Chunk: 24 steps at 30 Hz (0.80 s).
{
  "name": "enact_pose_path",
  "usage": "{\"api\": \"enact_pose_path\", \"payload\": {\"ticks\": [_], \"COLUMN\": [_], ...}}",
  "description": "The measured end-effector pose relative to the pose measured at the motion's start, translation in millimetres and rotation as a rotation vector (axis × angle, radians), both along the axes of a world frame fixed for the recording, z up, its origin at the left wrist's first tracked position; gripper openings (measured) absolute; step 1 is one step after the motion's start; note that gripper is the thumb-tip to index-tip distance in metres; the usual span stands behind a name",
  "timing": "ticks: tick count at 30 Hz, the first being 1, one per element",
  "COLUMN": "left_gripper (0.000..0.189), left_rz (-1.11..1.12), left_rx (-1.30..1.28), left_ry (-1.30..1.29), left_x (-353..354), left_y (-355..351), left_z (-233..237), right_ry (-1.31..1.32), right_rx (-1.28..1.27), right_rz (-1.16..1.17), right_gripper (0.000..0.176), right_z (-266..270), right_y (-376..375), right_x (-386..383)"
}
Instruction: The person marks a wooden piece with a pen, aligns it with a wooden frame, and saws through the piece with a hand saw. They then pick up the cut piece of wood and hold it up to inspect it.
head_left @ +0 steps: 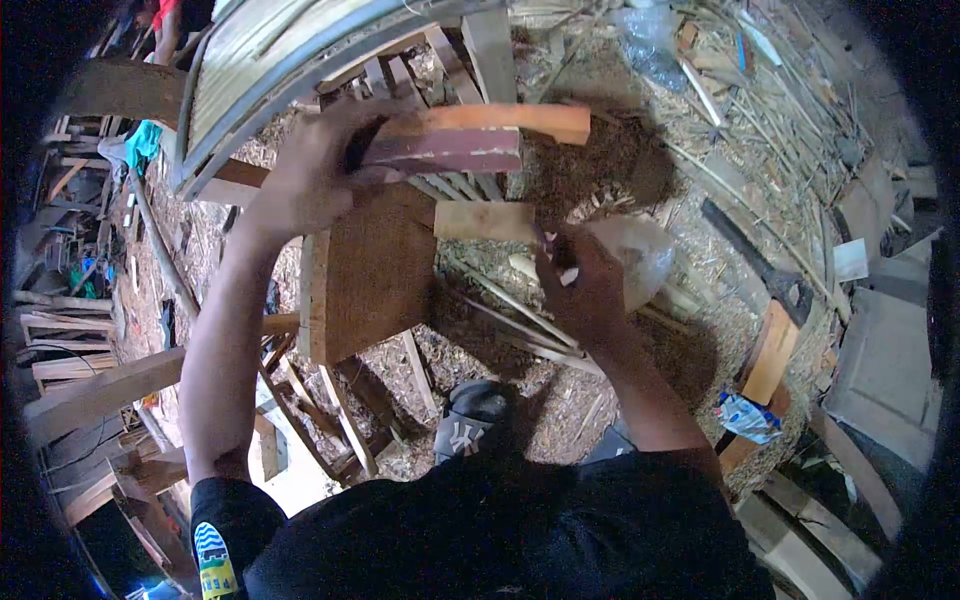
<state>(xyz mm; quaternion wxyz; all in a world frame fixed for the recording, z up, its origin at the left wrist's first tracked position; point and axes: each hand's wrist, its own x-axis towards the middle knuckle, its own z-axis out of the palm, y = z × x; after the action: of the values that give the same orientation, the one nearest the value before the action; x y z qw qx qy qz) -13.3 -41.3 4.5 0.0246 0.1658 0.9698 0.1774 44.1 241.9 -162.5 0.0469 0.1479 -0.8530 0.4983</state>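
Observation:
My left hand (315, 165) is raised at the upper left, its fingers wrapped round the ends of two stacked wood pieces. The upper one is an orange-brown wooden strip (555, 122); beneath it lies a maroon-faced wooden block (450, 150) with a pale line along it. Below them, a short pale wood block (485, 220) points left from the fingertips of my right hand (590, 285), which is closed at its right end. Under both hands stands a thick brown wooden slab (375, 275); its supports are partly hidden.
Wood shavings and thin sticks cover the ground. At right lie a handsaw (755, 255), a plank (770, 350) and a blue-white packet (750, 418). A slatted panel (290, 60) leans at upper left, near another person's arm (167, 35). Timber frames (110, 395) stand at left.

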Motion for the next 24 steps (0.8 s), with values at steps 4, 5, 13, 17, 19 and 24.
{"api": "enact_pose_path", "payload": {"ticks": [4, 5, 13, 17, 19, 24], "left_gripper": [0.056, 0.055, 0.056, 0.053, 0.050, 0.053], "left_rz": [-0.028, -0.055, -0.147, -0.175, -0.173, -0.178], "left_rx": [0.013, 0.026, 0.061, 0.102, 0.108, 0.128], "left_ry": [0.073, 0.045, 0.066, 0.047, -0.027, -0.105], "left_x": [-2.6, -2.9, -1.5, -5.7, -9.9, -13.0], "left_y": [-5.3, -6.3, -2.3, -3.9, -5.7, -6.7], "left_z": [-5.7, -4.9, 3.7, 11.2, 14.1, 23.4], "right_ry": [-0.008, -0.026, 0.093, 0.086, 0.185, 0.139], "right_rx": [0.072, 0.030, 0.044, 0.146, 0.294, 0.326], "right_rz": [0.116, 0.115, 0.166, 0.263, 0.333, 0.303], "right_gripper": [0.025, 0.024, 0.021, 0.023, 0.024, 0.023], "right_z": [15.5, 21.0, 104.7, 139.6, 149.6, 166.4], "right_y": [5.2, 8.7, 42.9, 57.1, 63.3, 61.4], "right_x": [-3.9, -6.9, -51.9, -70.1, -82.3, -111.1]}}
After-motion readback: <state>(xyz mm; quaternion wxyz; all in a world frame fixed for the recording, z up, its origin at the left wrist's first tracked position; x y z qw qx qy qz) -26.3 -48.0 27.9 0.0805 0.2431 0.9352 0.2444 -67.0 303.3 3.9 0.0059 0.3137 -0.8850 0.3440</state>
